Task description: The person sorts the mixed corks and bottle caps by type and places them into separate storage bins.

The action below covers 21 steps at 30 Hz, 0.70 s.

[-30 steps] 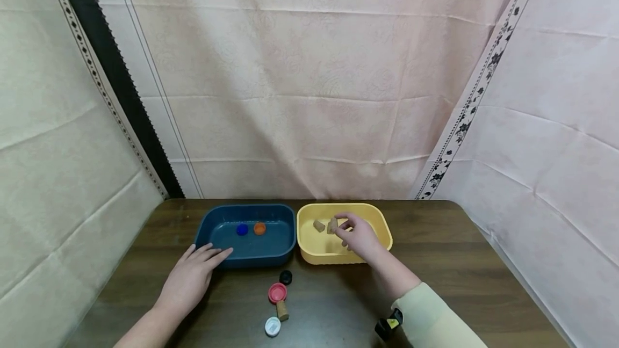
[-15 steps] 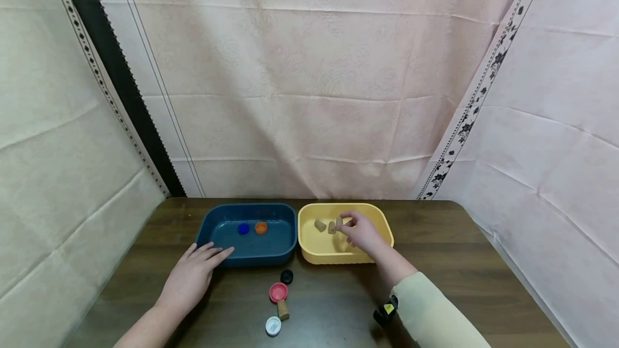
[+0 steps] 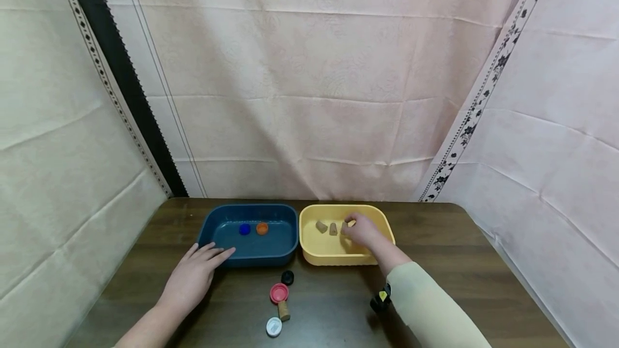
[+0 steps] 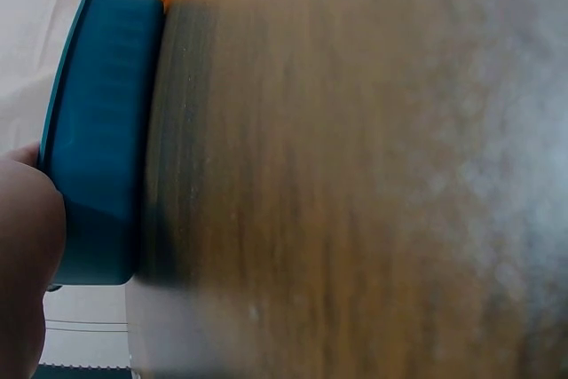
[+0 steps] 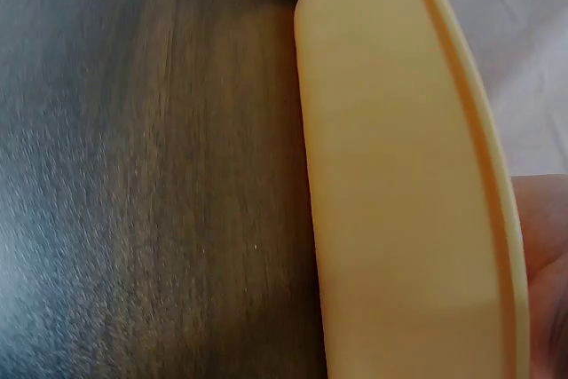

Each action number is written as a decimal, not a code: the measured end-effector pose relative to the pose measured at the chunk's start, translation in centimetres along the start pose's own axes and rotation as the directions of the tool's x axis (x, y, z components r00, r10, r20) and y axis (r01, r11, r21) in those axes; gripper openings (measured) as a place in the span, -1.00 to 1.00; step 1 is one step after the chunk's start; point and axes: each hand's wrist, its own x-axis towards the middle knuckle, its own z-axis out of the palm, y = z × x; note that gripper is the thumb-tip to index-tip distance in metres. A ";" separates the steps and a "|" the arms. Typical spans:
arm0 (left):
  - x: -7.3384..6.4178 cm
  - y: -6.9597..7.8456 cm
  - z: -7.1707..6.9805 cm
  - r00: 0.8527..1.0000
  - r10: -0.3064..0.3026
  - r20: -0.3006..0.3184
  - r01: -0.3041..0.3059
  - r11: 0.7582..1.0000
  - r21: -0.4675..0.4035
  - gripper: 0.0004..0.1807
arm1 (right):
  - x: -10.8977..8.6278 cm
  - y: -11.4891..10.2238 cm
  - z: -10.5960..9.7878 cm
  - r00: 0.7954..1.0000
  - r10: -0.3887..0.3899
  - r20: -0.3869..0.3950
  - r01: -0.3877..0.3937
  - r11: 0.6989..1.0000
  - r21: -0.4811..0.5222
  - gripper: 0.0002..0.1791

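Note:
In the head view, my right hand (image 3: 360, 230) reaches into the yellow tray (image 3: 343, 260) and pinches a cork (image 3: 344, 228) between thumb and fingers, low over the tray floor. To its left lie two more corks, a tilted one (image 3: 321, 226) and an upright one (image 3: 333, 229). My left hand (image 3: 188, 281) rests with fingers spread on the near left rim of the blue tray (image 3: 251, 262). A blue cap (image 3: 244, 229) and an orange cap (image 3: 262, 228) lie inside that tray. The right wrist view shows mainly the yellow tray's outer wall (image 5: 404, 175), hiding the fingertips.
In front of the trays, a black cap (image 3: 287, 277), a red cap (image 3: 279, 293), a cork (image 3: 283, 311) and a white cap (image 3: 273, 327) form a rough column on the wooden table (image 3: 435, 283). Pale cloth (image 3: 309, 95) hangs behind and on both sides.
My right hand has shifted slightly right inside the yellow tray with its cork, away from the two other corks, and sits lower. The left hand stays on the blue tray.

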 end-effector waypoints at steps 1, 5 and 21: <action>0.0 0.0 0.0 1.000 0.001 0.000 -0.001 1.000 0.002 -0.40 | 0.1 0.1 0.0 1.000 0.003 0.002 -0.003 1.000 -0.009 -0.63; 0.0 -0.1 0.1 1.000 0.010 -0.002 -0.010 1.000 0.004 -0.40 | 0.4 0.3 0.0 1.000 0.013 0.020 -0.012 0.999 -0.033 -0.62; 0.1 0.0 -0.1 1.000 0.002 0.007 -0.002 1.000 0.013 -0.42 | 1.5 1.1 0.3 1.000 0.014 0.025 -0.013 0.999 -0.034 -0.57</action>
